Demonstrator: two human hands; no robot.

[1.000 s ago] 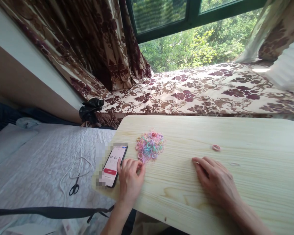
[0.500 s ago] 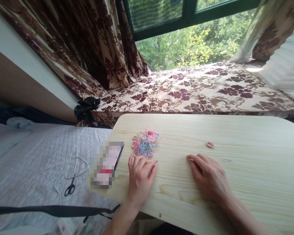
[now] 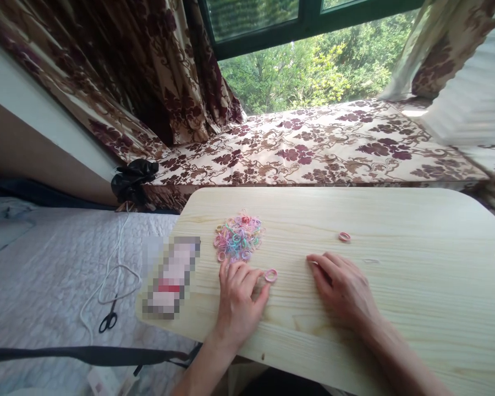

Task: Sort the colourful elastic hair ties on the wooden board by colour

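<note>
Of the two hands, the left [image 3: 240,294] pinches a pink band [image 3: 271,275] between thumb and forefinger, over the bench [image 3: 429,308]; its other fingertips reach the near edge of a multicolored pile of bands [image 3: 238,236]. The right hand [image 3: 344,286] rests with fingers together; whether it grips anything I cannot tell. Just beyond it lies a reddish band [image 3: 344,236], with a pale band [image 3: 371,260] to its right. Left of the pile is a pixelated slab, probably a phone [image 3: 174,278]. Black-handled scissors [image 3: 108,322] lie on the bed [image 3: 53,258].

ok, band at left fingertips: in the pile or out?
Out: the band is at the left hand, apart from the pile.
</note>
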